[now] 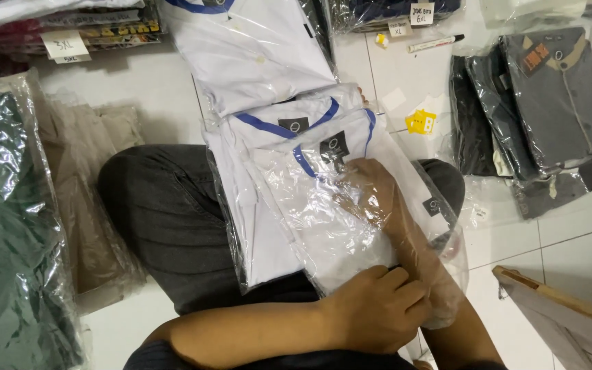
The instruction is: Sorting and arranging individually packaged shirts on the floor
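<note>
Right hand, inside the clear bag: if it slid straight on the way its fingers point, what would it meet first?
Likely the blue-trimmed collar of the white shirt that the right hand lies on; depth inside the clear bag is hard to judge.

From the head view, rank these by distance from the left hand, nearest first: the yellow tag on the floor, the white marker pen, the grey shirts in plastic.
Measured from the left hand, low in the picture on the clear bag:
1. Yellow tag, on the white tiles up and slightly to the right.
2. Grey shirts, stacked in plastic at the far right.
3. White marker pen, on the floor near the top edge.
</note>
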